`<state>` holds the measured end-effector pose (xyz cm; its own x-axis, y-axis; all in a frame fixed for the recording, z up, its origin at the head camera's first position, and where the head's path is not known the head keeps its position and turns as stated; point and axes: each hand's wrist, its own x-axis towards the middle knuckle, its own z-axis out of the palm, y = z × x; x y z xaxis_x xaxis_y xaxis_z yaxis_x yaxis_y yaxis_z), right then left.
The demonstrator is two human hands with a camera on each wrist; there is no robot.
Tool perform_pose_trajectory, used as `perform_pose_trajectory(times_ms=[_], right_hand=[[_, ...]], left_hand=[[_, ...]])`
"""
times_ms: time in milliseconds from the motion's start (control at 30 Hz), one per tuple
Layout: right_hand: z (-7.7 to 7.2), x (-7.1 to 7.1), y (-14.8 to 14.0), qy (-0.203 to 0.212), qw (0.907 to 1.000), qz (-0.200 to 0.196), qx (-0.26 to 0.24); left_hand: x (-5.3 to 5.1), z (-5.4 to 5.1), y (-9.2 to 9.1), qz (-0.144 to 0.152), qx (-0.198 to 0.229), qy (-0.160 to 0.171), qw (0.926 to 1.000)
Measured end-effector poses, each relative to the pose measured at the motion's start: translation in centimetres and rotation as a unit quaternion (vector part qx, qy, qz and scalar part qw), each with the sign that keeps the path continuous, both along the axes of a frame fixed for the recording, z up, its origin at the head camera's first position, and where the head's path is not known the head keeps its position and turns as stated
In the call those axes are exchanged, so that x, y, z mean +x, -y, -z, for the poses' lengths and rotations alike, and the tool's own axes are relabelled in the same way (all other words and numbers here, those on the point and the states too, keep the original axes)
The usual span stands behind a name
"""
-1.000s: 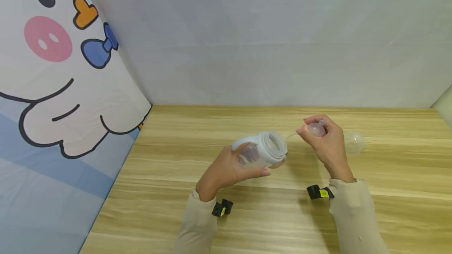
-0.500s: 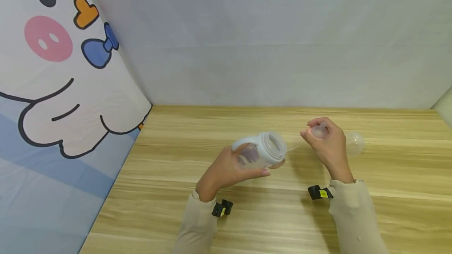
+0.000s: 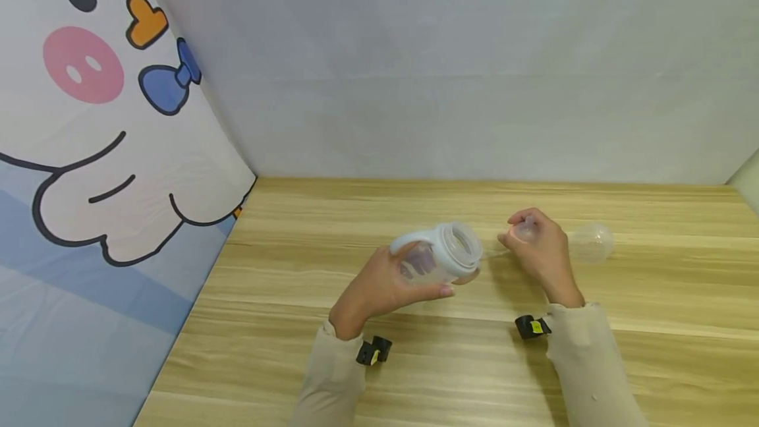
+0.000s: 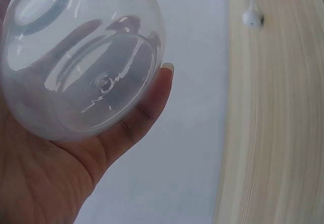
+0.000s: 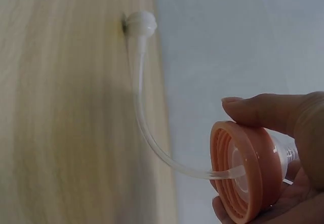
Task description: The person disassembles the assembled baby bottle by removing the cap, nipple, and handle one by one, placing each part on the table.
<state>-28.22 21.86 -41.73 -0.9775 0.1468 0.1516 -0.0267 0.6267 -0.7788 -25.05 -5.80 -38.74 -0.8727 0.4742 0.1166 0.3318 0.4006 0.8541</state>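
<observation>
My left hand [image 3: 367,292] grips a clear baby bottle [image 3: 428,267] with pale handles, tilted so its open mouth points up and right. The left wrist view shows the bottle's rounded base [image 4: 104,82] against my palm. My right hand [image 3: 547,259] holds an orange screw collar [image 5: 263,166] fitted with a clear teat [image 5: 283,150]. From the collar's underside curves a thin clear straw [image 5: 152,143], ending in a white weighted ball [image 5: 142,24]. That straw hangs between the hands, outside the bottle, its end close to the mouth in the head view.
To the right of my right hand a clear domed cap [image 3: 593,242] lies on the wood-grain table [image 3: 462,361]. A pale wall [image 3: 462,84] rises behind the table, and a cartoon-printed panel [image 3: 89,170] stands at the left.
My right hand has lowered a little and shifted slightly left over the last half second, carrying the collar and straw with it. The left hand and bottle stay almost still.
</observation>
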Motion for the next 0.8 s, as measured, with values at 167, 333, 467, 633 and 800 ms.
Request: perform_pose_trajectory(times_ms=[167, 333, 467, 633, 800], right_hand=[[0.6, -0.1, 0.1, 0.012, 0.9999, -0.006, 0.004], [1.2, -0.3, 0.1, 0.026, 0.9996, -0.011, 0.005], [1.7, -0.4, -0.1, 0.026, 0.9996, -0.008, 0.004], [2.3, -0.5, -0.4, 0.032, 0.9995, -0.008, -0.001], [2.5, -0.5, -0.6, 0.066, 0.9972, -0.034, -0.01]], left_hand=[[0.1, 0.0, 0.0, -0.004, 0.003, -0.009, 0.9999], [0.1, 0.0, 0.1, 0.002, 0.01, -0.011, 0.9999], [0.0, 0.1, 0.0, 0.012, 0.017, -0.016, 0.9997], [-0.1, 0.1, 0.0, 0.016, 0.019, -0.016, 0.9996], [0.0, 0.1, 0.0, 0.016, 0.018, -0.01, 0.9996]])
